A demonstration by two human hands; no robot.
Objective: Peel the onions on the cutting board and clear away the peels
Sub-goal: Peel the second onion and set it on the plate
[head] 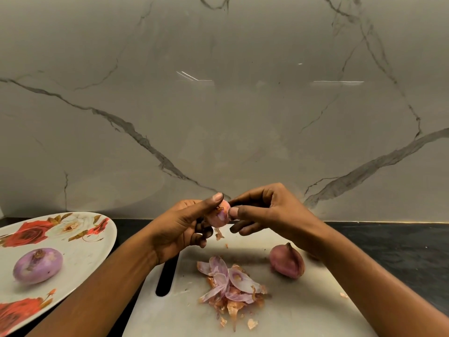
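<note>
A small pink onion (220, 215) is held above the far edge of the white cutting board (303, 310). My left hand (181, 229) grips it from the left with thumb on top. My right hand (264, 210) pinches its right side with thumb and forefinger, and a strip of skin hangs below it. An unpeeled reddish onion (286, 261) lies on the board to the right. A pile of purple and tan peels (232, 285) lies in the board's middle. A peeled purple onion (37, 265) rests on the flowered plate (80, 254) at the left.
The board has a black slot handle (166, 278) on its left side and lies on a dark countertop (393, 249). A marble wall (218, 105) rises right behind. Small peel scraps (252, 323) dot the board's near part.
</note>
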